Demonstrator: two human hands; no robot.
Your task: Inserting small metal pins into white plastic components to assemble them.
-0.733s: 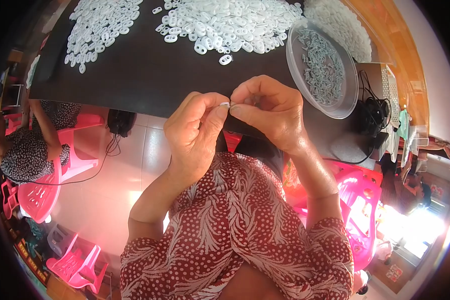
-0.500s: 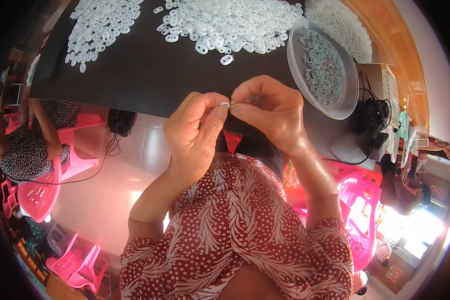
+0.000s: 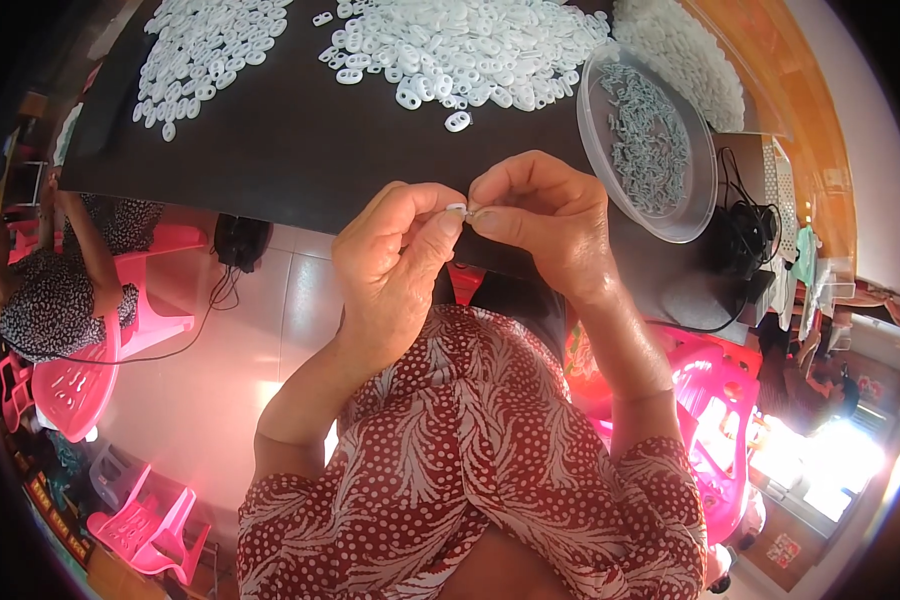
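My left hand (image 3: 392,270) pinches a small white oval plastic piece (image 3: 456,207) between thumb and forefinger, just in front of the dark table's near edge. Close against it, the thumb and forefinger of my right hand (image 3: 560,225) are pressed together on a tiny thing at the piece's side; it looks like a screw, but the fingertips mostly cover it. Beyond my hands, one white two-holed oval piece (image 3: 457,121) lies apart from a big heap of like pieces (image 3: 470,50). A clear round tub (image 3: 592,150) of small grey screws (image 3: 650,140) stands to the right.
A second group of white ovals (image 3: 205,60) spreads over the far left of the dark table (image 3: 240,150). Behind the tub sits a pale heap (image 3: 680,60). Black cables (image 3: 755,220) lie at right. Pink chairs (image 3: 155,530) stand around; another person (image 3: 65,300) sits at left.
Both hands have shifted slightly to the right, still pinching. A little more of the tiny thing between the right fingertips and the white piece now shows.
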